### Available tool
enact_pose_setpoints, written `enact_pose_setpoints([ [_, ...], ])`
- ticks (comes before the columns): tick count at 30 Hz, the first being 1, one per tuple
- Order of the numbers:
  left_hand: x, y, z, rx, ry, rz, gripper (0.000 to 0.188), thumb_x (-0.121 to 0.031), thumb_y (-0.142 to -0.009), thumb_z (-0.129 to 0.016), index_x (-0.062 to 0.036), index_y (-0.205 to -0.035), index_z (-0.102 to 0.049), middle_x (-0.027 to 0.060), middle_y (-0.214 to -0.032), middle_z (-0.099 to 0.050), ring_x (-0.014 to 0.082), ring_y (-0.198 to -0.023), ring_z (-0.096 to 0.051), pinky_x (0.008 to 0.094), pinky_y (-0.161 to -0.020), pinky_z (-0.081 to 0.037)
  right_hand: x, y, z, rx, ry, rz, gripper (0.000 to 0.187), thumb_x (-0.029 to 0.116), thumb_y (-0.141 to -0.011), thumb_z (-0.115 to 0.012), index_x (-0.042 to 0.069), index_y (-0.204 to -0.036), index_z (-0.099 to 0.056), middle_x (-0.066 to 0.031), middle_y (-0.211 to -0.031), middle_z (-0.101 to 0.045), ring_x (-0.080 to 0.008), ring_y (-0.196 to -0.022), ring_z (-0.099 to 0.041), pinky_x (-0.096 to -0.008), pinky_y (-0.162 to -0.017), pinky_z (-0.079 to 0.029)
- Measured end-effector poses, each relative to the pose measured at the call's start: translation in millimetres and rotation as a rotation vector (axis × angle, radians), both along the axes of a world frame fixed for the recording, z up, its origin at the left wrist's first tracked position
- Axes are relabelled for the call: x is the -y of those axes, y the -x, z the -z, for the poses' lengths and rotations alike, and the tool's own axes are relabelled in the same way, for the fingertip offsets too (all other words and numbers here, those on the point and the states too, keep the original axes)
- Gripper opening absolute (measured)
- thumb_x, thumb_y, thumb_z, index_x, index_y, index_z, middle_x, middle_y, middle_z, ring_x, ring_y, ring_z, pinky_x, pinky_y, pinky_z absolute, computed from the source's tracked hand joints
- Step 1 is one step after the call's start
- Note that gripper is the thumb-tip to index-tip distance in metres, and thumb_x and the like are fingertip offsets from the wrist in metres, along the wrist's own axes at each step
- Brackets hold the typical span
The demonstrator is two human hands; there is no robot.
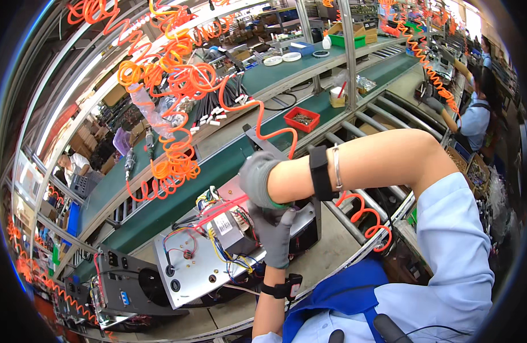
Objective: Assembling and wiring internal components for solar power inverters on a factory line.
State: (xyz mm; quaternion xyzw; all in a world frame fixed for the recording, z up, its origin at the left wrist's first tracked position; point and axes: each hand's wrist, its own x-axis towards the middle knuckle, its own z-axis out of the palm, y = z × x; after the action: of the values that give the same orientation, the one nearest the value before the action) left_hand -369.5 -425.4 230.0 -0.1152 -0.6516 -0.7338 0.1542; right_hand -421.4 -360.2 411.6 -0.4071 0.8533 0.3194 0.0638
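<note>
Both my hands wear grey gloves and meet over an open electrical unit, a metal chassis (195, 280) with a boxy grey component (226, 231) and bundles of coloured wires (218, 251). My right hand (259, 178) reaches across from the right, its fingers curled around something hidden beneath it. An orange air hose (280, 134) runs down behind that hand; its end is out of sight. Just below, my left hand (273, 234) is raised at the chassis's right side, thumb visible and other fingers largely covered. Red wires (223, 208) stretch toward both hands.
Another dark unit (126, 274) stands at the left. Beyond lies a green conveyor belt (218, 163) with a red bin of small parts (302, 119). Coiled orange hoses (177, 74) hang overhead. Metal rollers (383, 117) lie at the right, where a co-worker (478, 114) works.
</note>
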Motion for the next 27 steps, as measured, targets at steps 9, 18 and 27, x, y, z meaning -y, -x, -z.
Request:
enact_pose_setpoints([
  [9,11,-2,-4,0.126,0.216,0.087,0.069,-0.019,-0.067,-0.085,0.0009,-0.123,-0.049,-0.0024,-0.082,-0.051,0.0060,-0.062,-0.043,0.0216,-0.056,-0.039,-73,-10,-29,0.449,0.862,0.251,0.054,0.048,-0.079,-0.065,0.002,-0.107,-0.065,-0.0156,-0.093,-0.068,-0.0290,-0.083,-0.067,-0.0382,-0.074,-0.051],
  [18,6,-17,-10,0.163,0.005,0.164,0.076,-0.003,-0.068,-0.076,-0.0008,-0.136,-0.042,0.0020,-0.088,-0.058,0.0054,-0.065,-0.049,0.0217,-0.061,-0.046,-165,-89,29,0.316,1.362,0.481,0.037,0.032,-0.085,-0.066,0.003,-0.110,-0.063,-0.0110,-0.082,-0.064,-0.0211,-0.072,-0.065,-0.0333,-0.065,-0.051],
  [27,8,-21,8,0.047,0.184,0.143,0.074,0.000,-0.070,-0.074,-0.0018,-0.135,-0.038,0.0030,-0.085,-0.055,0.0082,-0.071,-0.054,0.0223,-0.063,-0.047,-125,-44,6,0.156,1.320,-0.053,0.023,0.024,-0.082,-0.062,0.005,-0.094,-0.064,-0.0143,-0.086,-0.063,-0.0310,-0.077,-0.064,-0.0396,-0.071,-0.052],
])
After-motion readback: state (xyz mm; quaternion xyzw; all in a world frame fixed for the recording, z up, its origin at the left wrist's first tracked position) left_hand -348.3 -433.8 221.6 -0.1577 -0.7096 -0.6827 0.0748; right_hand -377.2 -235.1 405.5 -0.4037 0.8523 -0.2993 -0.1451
